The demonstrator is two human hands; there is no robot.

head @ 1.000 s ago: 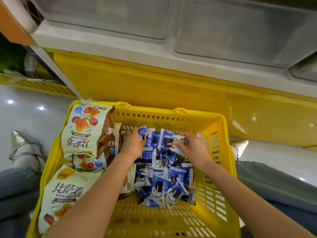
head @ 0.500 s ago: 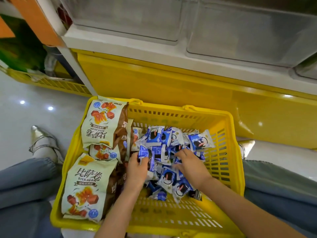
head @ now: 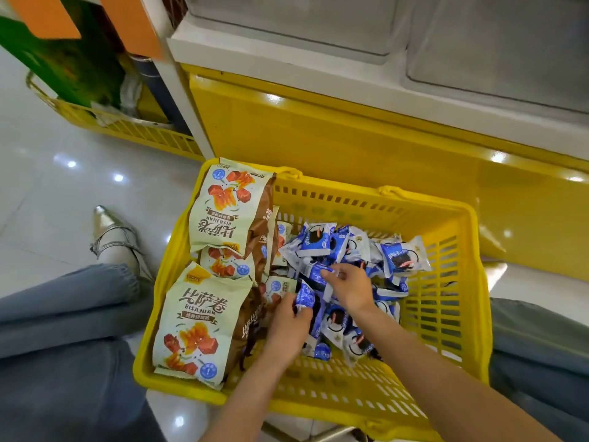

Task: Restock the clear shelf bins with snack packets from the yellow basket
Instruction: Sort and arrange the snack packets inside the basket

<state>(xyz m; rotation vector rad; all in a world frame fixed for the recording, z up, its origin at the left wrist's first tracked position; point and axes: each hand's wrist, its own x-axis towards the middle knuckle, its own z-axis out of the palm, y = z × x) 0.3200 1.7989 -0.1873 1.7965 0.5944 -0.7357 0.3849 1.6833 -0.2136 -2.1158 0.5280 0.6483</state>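
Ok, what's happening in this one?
A person is picking small blue packets out of the pile in the yellow basket. The left hand grips one packet; the right hand pinches another just above it. Large cream snack bags lie along the basket's left side. Both hands are down in the basket, below the clear shelf bins.

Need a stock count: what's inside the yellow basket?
Big cream bags on its left, a heap of blue packets beside them, left hand and right hand gripping some. Anything beneath is hidden.
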